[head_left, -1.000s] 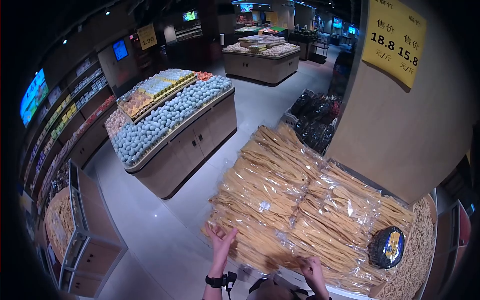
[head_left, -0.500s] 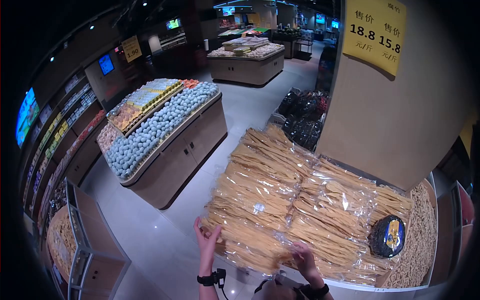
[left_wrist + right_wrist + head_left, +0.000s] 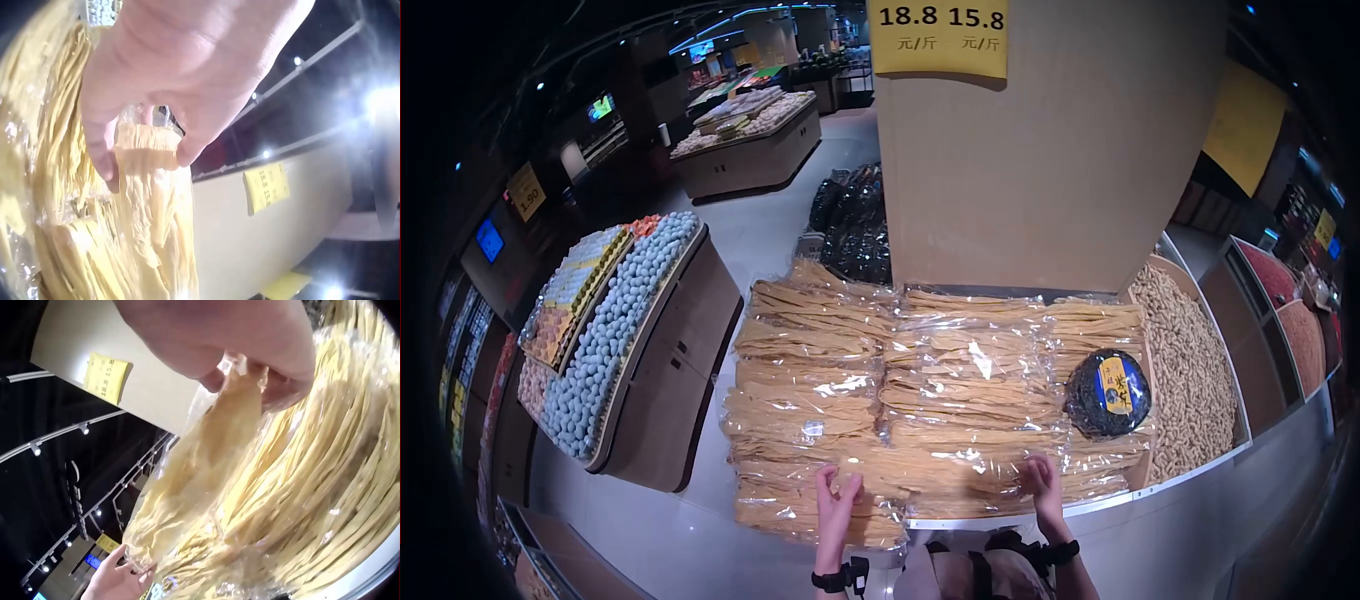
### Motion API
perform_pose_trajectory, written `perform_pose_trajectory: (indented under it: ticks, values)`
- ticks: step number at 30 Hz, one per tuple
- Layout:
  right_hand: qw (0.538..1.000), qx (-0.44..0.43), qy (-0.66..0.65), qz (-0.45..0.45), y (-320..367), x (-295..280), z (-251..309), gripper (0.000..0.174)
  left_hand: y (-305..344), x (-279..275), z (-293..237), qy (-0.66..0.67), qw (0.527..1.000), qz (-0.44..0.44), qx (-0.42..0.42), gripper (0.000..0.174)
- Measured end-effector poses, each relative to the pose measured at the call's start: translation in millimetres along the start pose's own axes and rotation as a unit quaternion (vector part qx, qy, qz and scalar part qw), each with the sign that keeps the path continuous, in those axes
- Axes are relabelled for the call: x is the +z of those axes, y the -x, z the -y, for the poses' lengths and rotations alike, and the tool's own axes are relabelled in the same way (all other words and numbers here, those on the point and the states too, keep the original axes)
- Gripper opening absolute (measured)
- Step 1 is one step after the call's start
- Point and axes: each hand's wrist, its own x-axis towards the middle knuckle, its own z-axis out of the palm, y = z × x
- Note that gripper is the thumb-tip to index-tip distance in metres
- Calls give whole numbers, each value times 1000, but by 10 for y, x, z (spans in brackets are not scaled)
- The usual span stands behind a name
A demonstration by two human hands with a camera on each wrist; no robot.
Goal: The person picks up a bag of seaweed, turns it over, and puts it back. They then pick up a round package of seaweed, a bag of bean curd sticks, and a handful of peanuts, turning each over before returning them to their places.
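Between my two hands is a clear plastic bag of dried tofu sticks (image 3: pixel 948 466), long, flat and pale yellow, low over the front of the pile. My left hand (image 3: pixel 837 508) grips its left end; in the left wrist view the thumb and fingers lie around the bag's end (image 3: pixel 150 162). At the other end, my right hand (image 3: pixel 1045 492) pinches the plastic, with the fingers curled in the right wrist view. Under and behind lie rows of similar bags (image 3: pixel 810 385). A round, dark packet with a yellow and blue label (image 3: pixel 1108 392) sits right of the bags.
A bin of small, pale dried pieces (image 3: pixel 1185 370) adjoins on the right, with a metal front edge (image 3: pixel 1090 507). Behind stands a wide pillar (image 3: pixel 1030 180) with a yellow price sign (image 3: pixel 940 40). Dark bags (image 3: pixel 855 225) lie beyond. Left is an egg stand (image 3: pixel 620 330).
The head view has swung to the right. Both hands have carried the bag rightward from the left front of the pile to its middle front, and it now lies more level.
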Motion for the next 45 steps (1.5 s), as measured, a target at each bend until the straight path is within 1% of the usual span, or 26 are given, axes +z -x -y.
perform_pose_trajectory:
  ticks: [1, 2, 3, 4, 6, 8, 10, 11, 12, 13, 16, 17, 18, 20, 23, 27, 30, 32, 33, 34, 36, 38, 39, 42, 44, 45]
  values:
    - [999, -19, 32, -10, 12, -120, -2, 21, -1, 124, 7, -7, 1000, 9, -9, 45]
    - [997, -38, 66, -20, 5, -247, 4, 22, -18, 267, 5, -92, 995, 49, 5, 47]
    - [997, -20, 63, -37, 2, -385, -42, 24, -30, 377, 14, -177, 980, 90, 17, 49]
    - [995, 0, 83, -49, 30, -485, 42, 28, -85, 466, 100, -182, 978, 100, 7, 49]
    - [990, 5, 107, -92, 29, -780, -102, 31, -80, 565, 382, -340, 922, 114, 146, 55]
    - [991, 1, 87, -100, 92, -995, -83, 32, 54, 700, 494, -324, 928, 134, 126, 61]
    - [986, 9, 126, -113, 71, -1216, -197, 31, 114, 817, 505, -308, 933, 142, 120, 67]
    - [991, -5, 96, -95, 87, -1287, -201, 33, 140, 857, 504, -343, 919, 162, 104, 72]
    - [984, 33, 136, -110, 58, -1367, -247, 33, 167, 904, 509, -376, 904, 181, 90, 77]
    - [986, 17, 130, -104, 39, -1429, -345, 31, 199, 935, 557, -404, 882, 197, 139, 82]
    - [986, -14, 140, -86, -3, -1575, -645, 32, 307, 992, 650, -423, 873, 227, 88, 81]
    - [984, -37, 156, -74, -33, -1623, -708, 35, 331, 1017, 650, -447, 861, 240, 28, 75]
    - [984, -33, 158, -73, -50, -1645, -747, 35, 358, 1007, 757, -447, 861, 240, 23, 75]
    - [983, 22, 172, -56, -62, -1658, -788, 41, 418, 968, 1046, -484, 837, 190, 167, 74]
    - [988, 33, 149, -34, -42, -1683, -679, 43, 505, 1033, 958, -520, 817, 208, 135, 74]
    - [982, 72, 175, -25, -76, -1817, -624, 44, 513, 1121, 857, -475, 843, 236, 86, 69]
    - [984, 59, 164, -35, -102, -1877, -640, 39, 537, 1261, 818, -484, 840, 216, 119, 69]
    - [987, 61, 144, -43, -56, -1845, -456, 40, 530, 1325, 713, -484, 844, 212, 92, 72]
    - [990, 62, 118, -48, -65, -1755, -407, 41, 524, 1330, 631, -459, 858, 194, 126, 74]
    - [994, 36, 105, 8, -118, -1779, -391, 43, 520, 1285, 536, -438, 868, 171, 159, 75]
    - [997, 47, 56, 27, -110, -1667, -225, 41, 457, 1192, 364, -432, 880, 127, 152, 76]
    - [993, 63, 56, 82, -168, -1405, 28, 39, 380, 1041, 214, -342, 932, 73, 94, 77]
    - [986, 50, 82, 138, -237, -1301, 51, 40, 326, 922, 119, -347, 931, 55, 94, 77]
    - [976, 19, 79, 204, -261, -653, 247, 44, 188, 510, -170, -318, 943, -5, 100, 73]
    - [968, 27, 51, 245, -242, -252, 198, 49, 90, 50, -288, -341, 933, -22, 115, 67]
    - [954, 5, 42, 298, -207, 15, 200, 53, 36, -182, -334, -343, 927, -57, 144, 65]
